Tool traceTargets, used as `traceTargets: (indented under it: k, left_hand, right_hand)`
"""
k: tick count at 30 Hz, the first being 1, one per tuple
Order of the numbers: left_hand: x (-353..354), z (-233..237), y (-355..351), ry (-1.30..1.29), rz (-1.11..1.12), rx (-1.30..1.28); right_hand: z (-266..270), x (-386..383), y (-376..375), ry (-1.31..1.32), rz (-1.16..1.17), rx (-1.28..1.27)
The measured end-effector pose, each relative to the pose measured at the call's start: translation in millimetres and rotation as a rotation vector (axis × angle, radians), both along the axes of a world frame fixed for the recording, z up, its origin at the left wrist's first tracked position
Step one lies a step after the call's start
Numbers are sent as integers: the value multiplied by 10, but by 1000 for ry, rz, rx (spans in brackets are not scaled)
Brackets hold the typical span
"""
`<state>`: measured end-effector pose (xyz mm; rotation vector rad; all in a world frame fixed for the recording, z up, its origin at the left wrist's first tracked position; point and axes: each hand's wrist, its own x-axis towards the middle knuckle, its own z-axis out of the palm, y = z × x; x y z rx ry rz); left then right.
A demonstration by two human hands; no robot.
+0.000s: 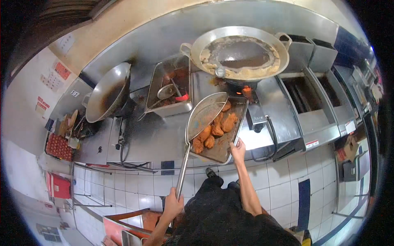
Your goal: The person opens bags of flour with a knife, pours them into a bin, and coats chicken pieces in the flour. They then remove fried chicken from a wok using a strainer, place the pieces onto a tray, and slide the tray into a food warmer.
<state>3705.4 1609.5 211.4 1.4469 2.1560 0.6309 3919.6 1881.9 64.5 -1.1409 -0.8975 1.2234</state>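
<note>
Frying looks done to us: fried pieces (216, 128) lie in the tray (222, 152), our right grip (238, 151) clasping its six o'clock rim, our left grip (173, 205) clenching the skimmer (205, 115) over them; the twelve o'clock wok (240, 53) holds only oil.

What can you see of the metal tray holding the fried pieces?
The tray is a shallow rectangular pan, steel by the look, its floor brown with grease and crumbs. It lies angled on the steel counter in front of the oil-filled wok. Golden-brown fried pieces lie in it. The right hand grips its near edge; the mesh skimmer, held by the left hand, is over its left side.
</note>
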Motion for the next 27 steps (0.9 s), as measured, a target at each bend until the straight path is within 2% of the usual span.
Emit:
traceTargets:
  k: [2, 3, 4, 8, 10, 13, 16, 18, 19, 20, 22, 24, 26, 27]
  left_hand:
    - [53, 53, 74, -12, 54, -24]
    - [61, 83, 106, -26, 67, -16]
    - [64, 118, 157, -25, 64, -9]
    - [5, 50, 200, -89, 89, 130]
    - [-29, 29, 187, -113, 113, 203]
    - [-55, 66, 278, -204, 198, 215]
    - [-157, 76, 544, -155, 241, 255]
    - [-323, -20, 801, -145, 214, 336]
    - [-429, -66, 961, -331, 303, 291]
    - [-534, -100, 1113, -519, 386, 237]
    - [-778, -103, 1501, -628, 359, 232]
    - [-1001, -65, 1786, -740, 325, 208]
    - [-1218, -8, 2058, -1006, 346, 159]
    - [-1319, 41, 2177, -951, 323, 154]
  right_hand:
    - [-32, 9, 54, 206, 71, -43]
    - [-407, -61, 101, 214, 9, -19]
    - [-362, -84, 101, 215, 6, -12]
    - [-227, -304, 54, 7, 84, -87]
    - [-199, -458, -26, -177, -127, 16]
    - [-184, -548, -71, -213, -119, -14]
    - [-90, -576, -67, -236, -117, -47]
    - [14, -509, -33, -261, 38, -361]
    - [-394, -533, 47, -233, 10, -310]
    - [-322, -555, 77, -242, 0, -301]
    - [-109, -625, 131, -10, -150, -18]
    - [161, -553, 155, -23, -140, -56]
    - [288, -445, 130, -96, -67, -198]
    - [351, -395, 61, -5, -60, -262]
